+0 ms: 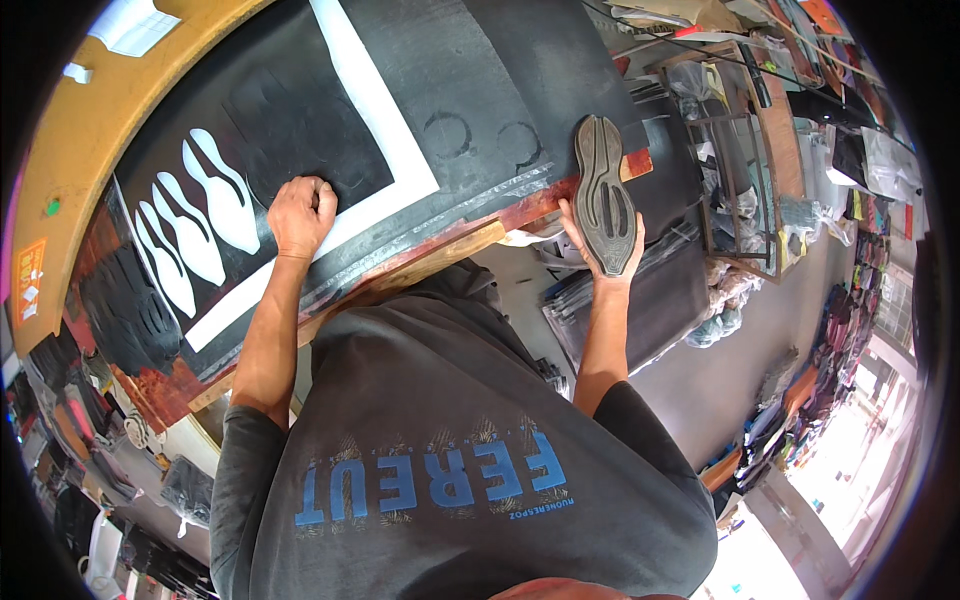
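Note:
My right hand is closed round the lower end of a shoe-sole-shaped piece, grey-brown with long looped grooves. It is held up beyond the right end of the work table, narrow end pointing away from me. My left hand is curled into a fist on a black sheet. Anything inside those fingers is hidden. Left of that fist, several white curved shapes show in the black sheet, like sole outlines. A white sheet borders the black one along its near and right sides.
A curved yellow-orange machine part arches over the table's far left. The table has a worn wooden front edge close to my body. Stacked dark sheets lie below my right hand. A metal-framed rack with plastic bags stands at right.

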Available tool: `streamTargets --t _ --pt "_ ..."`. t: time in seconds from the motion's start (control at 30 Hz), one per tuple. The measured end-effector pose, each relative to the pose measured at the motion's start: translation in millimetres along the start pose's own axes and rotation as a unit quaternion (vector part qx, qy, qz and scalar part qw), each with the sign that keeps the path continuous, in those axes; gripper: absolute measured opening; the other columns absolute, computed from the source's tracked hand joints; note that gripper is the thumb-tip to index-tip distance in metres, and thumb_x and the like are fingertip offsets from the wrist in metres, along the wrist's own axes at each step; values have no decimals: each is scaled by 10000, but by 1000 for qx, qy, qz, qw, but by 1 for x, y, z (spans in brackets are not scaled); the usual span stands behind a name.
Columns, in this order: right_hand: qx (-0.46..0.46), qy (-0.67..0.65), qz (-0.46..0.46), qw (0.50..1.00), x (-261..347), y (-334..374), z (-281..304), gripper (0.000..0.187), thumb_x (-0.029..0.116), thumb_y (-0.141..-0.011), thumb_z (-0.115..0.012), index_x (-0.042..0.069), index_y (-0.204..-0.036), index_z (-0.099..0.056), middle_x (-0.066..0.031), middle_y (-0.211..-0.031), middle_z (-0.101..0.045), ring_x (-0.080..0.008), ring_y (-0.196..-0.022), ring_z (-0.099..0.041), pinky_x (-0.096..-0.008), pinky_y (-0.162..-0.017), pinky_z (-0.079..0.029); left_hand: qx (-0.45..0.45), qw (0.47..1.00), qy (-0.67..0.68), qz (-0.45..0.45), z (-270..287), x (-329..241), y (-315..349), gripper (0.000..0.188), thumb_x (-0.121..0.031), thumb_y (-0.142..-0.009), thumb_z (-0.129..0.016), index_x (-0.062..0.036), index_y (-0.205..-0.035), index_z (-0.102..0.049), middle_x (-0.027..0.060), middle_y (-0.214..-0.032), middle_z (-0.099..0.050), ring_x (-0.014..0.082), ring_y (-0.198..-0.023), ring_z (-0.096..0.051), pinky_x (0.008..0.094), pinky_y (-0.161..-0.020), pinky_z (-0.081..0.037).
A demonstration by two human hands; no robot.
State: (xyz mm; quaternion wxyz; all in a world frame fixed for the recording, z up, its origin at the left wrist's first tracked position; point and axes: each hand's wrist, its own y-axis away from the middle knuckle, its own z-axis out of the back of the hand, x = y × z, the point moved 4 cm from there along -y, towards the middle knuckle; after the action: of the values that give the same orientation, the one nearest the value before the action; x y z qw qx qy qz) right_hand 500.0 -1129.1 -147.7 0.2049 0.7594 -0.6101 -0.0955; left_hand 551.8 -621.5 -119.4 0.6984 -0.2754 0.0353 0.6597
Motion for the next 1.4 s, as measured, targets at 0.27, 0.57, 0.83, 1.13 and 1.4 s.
streamTargets --t 0.27,0.57,0.83,1.13,1.4 --pt "21 41 -24 999 7 2 -19 811 487 -913 -774 67 -1571 -553 -245 -1609 -520 -620 -1476 -403 -742 -1129 -447 6 1000 -7 1 -1 2 1 125 -192 -916 -720 -109 -826 -696 77 -805 -691 321 -804 -694 451 -716 -557" --pt "154 -64 47 985 -24 27 -18 751 503 -940 -709 116 -1568 -568 -215 -1652 -479 -610 -1477 -388 -725 -1104 -457 0 1000 -1 -15 -3 3 3 105 -168 -914 -722 -106 -835 -691 77 -784 -675 325 -763 -679 455 -689 -547" --pt "54 -138 -9 989 -46 8 35 735 438 -884 -784 124 -1529 -624 -223 -1634 -507 -557 -1487 -409 -640 -1155 -485 15 1000 -13 2 -6 4 1 93 -158 -915 -719 -107 -842 -691 77 -827 -701 329 -801 -690 450 -716 -554" --pt "15 -96 -35 995 -33 12 29 772 495 -893 -764 92 -1534 -612 -268 -1621 -501 -571 -1477 -429 -636 -1143 -509 -2 1000 -1 -2 -6 7 6 98 -141 -892 -744 -108 -816 -690 67 -828 -704 317 -796 -691 437 -714 -560" --pt "14 -89 -34 995 -31 9 56 902 586 -881 -754 91 -1602 -534 -341 -1638 -431 -577 -1457 -444 -636 -1131 -522 -23 1000 7 -9 -4 5 5 92 -141 -879 -748 -115 -814 -689 65 -814 -692 306 -778 -678 430 -698 -558"
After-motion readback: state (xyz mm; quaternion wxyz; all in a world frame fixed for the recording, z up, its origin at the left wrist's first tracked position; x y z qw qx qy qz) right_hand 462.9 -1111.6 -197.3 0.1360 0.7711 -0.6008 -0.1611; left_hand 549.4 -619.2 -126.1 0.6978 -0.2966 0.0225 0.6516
